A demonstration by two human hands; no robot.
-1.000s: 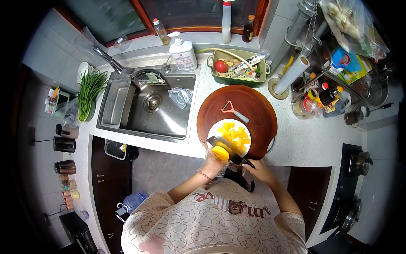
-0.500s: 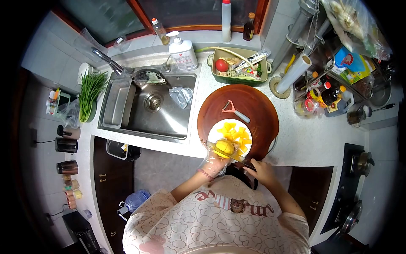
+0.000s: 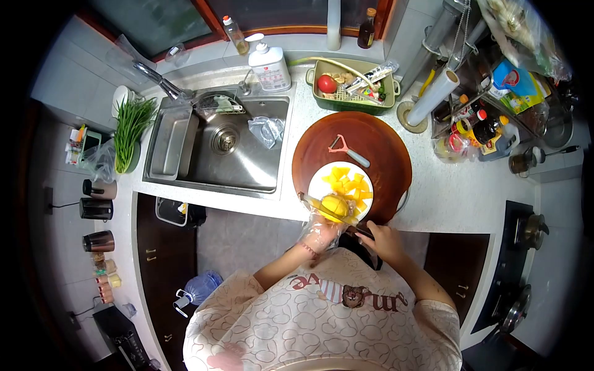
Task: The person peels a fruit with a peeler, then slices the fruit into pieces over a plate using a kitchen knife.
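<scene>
A peeled yellow mango rests in my left hand, which wears a clear plastic glove and is closed around it from below. My right hand grips the handle of a knife; its blade slants across the near side of the mango, against or very close to the flesh. Beneath them is a white plate holding several yellow mango chunks. The plate stands on the near part of a round brown cutting board. Some left fingers are hidden behind the fruit and blade.
A peeler lies on the board behind the plate. To the left is a steel sink with a crumpled plastic bag. Behind the board sits a green basket with a tomato. Bottles crowd a rack at the right.
The view has shifted slightly. The knife blade now lies higher across the mango's left side, and both hands stay close together over the plate's near edge.
</scene>
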